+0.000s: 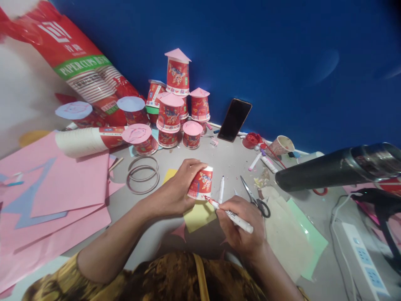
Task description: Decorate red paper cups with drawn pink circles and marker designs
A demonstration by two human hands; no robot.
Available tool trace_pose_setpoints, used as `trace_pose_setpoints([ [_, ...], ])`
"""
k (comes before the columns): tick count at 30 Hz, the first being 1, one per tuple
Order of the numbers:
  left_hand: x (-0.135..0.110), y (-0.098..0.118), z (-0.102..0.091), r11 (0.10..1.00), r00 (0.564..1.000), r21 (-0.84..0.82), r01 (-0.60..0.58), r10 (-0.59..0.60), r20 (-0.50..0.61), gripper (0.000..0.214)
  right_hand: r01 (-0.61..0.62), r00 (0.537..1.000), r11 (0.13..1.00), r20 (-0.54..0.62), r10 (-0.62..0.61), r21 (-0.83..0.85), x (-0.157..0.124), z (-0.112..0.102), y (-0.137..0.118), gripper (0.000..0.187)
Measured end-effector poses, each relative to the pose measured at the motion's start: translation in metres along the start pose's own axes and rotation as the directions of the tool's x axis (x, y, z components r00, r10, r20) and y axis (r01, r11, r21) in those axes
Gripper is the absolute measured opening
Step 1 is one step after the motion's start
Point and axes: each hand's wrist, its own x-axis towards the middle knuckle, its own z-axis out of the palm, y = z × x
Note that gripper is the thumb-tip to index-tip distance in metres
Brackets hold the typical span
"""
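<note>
My left hand (pixel 177 187) is wrapped round a red paper cup (pixel 202 182), turned upside down with its white rim towards me. In my right hand (pixel 246 223) is a white marker (pixel 233 217), pinched between thumb and fingers. The marker's red tip meets the cup near its rim. Just beyond my right hand lies another white marker (pixel 222 188), and a pair of scissors (pixel 255 197) with dark handles rests to its right. Beneath the cup is a piece of yellow paper (pixel 200 215).
Red paper cups (pixel 171 113) with pink paper tops stand stacked at the back. Pink sheets (pixel 75 179) and a row of nested cups (pixel 79 141) lie left, near two tape rings (pixel 143 175). A phone (pixel 234 120) leans on the blue wall; a dark flask (pixel 338 167) lies right.
</note>
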Motion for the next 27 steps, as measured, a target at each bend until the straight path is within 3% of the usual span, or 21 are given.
trace_pose_setpoints([
  [21, -0.0004, 0.0021, 0.0005, 1.000, 1.000, 0.007, -0.002, 0.002, 0.021, 0.086, 0.028, 0.999, 0.999, -0.022, -0.027, 0.022, 0.0005, 0.0020, -0.0004, 0.010],
  [27, 0.0001, 0.0022, -0.0004, 1.000, 1.000, -0.014, 0.015, -0.014, 0.018, 0.085, -0.027, 0.999, 1.000, -0.037, 0.028, 0.014, 0.0003, -0.0045, -0.0030, 0.012],
])
